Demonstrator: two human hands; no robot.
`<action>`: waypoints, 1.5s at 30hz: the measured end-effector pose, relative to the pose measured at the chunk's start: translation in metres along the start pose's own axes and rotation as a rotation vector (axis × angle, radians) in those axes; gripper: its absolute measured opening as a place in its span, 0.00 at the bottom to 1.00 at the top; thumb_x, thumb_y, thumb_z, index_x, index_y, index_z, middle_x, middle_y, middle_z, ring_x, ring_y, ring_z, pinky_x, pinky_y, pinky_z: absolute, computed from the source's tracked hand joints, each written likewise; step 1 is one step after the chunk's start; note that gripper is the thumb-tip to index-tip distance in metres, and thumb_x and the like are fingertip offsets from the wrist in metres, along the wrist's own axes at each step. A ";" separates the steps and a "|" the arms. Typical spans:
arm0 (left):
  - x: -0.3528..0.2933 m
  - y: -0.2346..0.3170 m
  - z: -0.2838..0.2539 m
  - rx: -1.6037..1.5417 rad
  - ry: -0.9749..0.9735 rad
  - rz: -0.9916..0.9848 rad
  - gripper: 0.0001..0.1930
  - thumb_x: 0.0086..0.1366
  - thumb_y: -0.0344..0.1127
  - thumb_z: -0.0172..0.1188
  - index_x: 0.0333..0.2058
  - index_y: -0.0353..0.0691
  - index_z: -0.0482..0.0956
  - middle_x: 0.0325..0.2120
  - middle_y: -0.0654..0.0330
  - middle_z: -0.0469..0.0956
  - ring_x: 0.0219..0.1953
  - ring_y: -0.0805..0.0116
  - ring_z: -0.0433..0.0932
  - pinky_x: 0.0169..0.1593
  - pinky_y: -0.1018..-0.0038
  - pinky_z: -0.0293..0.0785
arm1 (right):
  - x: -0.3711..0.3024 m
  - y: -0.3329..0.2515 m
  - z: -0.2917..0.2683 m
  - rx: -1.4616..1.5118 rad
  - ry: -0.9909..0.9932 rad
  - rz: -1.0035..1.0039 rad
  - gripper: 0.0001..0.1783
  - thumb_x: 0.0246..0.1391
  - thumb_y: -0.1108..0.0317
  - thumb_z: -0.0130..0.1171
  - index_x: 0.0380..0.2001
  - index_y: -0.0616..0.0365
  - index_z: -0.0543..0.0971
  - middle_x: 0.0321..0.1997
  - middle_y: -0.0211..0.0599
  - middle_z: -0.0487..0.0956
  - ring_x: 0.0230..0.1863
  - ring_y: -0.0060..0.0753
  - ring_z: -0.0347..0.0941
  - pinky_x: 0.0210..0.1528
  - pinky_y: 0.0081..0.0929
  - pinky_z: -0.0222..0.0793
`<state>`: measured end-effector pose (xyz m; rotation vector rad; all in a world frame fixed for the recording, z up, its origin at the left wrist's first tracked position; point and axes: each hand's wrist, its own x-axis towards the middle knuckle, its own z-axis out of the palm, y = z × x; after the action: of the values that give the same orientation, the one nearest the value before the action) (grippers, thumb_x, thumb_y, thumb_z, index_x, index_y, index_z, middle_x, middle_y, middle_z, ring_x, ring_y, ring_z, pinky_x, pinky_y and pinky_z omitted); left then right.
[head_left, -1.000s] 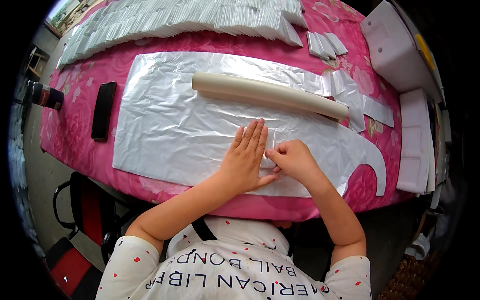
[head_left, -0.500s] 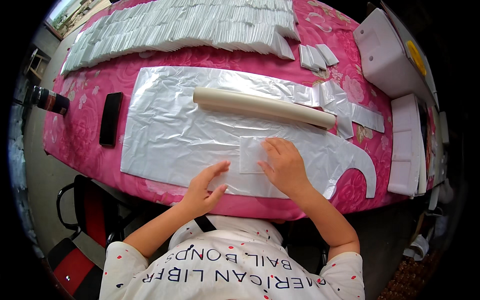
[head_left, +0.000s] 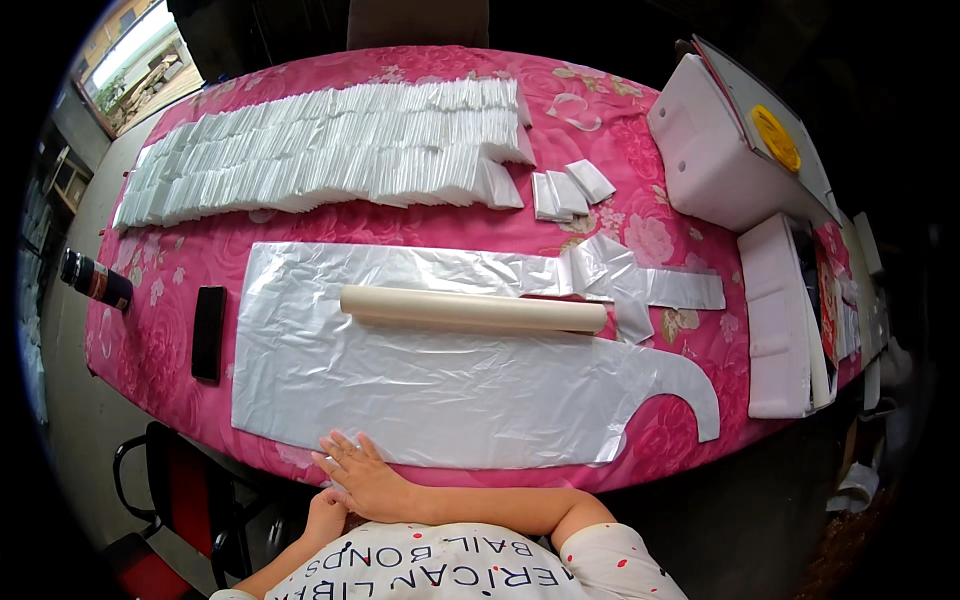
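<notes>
Spread over the near half of the table is a shiny white plastic apron (head_left: pixel 470 390), with a curved strap at its right end. Across it rests a long cream cardboard tube (head_left: pixel 470 310). My right hand (head_left: pixel 372 482) reaches left across my body, fingers stretched and slightly apart at the apron's near edge. Just below it my left hand (head_left: pixel 326 516) is closed at the table edge, partly covered by my right hand. A small pale bit shows between the hands, too hidden to name.
Long rows of folded white plastic packets (head_left: pixel 330 150) fill the far left, with several loose folded packets (head_left: pixel 567 192) beside them. A phone (head_left: pixel 208 335) and a dark bottle (head_left: pixel 97 280) lie at left. White foam boxes (head_left: pixel 700 150) stand at right. Red-black chairs (head_left: pixel 185 490) are at lower left.
Both hands have moved left and toward me, off the apron's middle. The small folded square no longer shows on the apron. The view has shifted, so the table appears lower.
</notes>
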<state>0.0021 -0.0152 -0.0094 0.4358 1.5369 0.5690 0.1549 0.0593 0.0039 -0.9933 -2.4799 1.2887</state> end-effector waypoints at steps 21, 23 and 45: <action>0.172 0.308 0.331 0.178 -0.367 0.510 0.24 0.62 0.38 0.54 0.53 0.31 0.63 0.49 0.53 0.68 0.53 0.66 0.65 0.57 0.71 0.59 | -0.072 0.333 -0.388 0.151 1.184 0.521 0.22 0.46 0.67 0.61 0.45 0.64 0.73 0.39 0.41 0.77 0.40 0.32 0.72 0.42 0.28 0.67; 0.200 0.311 0.349 0.174 -0.320 0.452 0.27 0.60 0.39 0.55 0.54 0.30 0.61 0.50 0.51 0.67 0.53 0.63 0.66 0.56 0.69 0.61 | -0.070 0.343 -0.385 -0.373 1.163 0.639 0.24 0.43 0.65 0.63 0.46 0.63 0.74 0.43 0.47 0.75 0.44 0.42 0.70 0.47 0.35 0.66; 0.255 0.329 0.354 0.415 -0.023 0.662 0.16 0.62 0.29 0.46 0.49 0.36 0.64 0.42 0.53 0.71 0.39 0.65 0.73 0.41 0.69 0.71 | -0.016 0.275 -0.326 0.176 0.591 0.233 0.33 0.62 0.47 0.33 0.58 0.63 0.62 0.64 0.53 0.58 0.68 0.54 0.43 0.66 0.47 0.39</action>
<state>0.3185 0.4305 -0.0166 1.2920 1.4746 0.7414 0.4408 0.3753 -0.0091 -1.4015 -1.8200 1.0458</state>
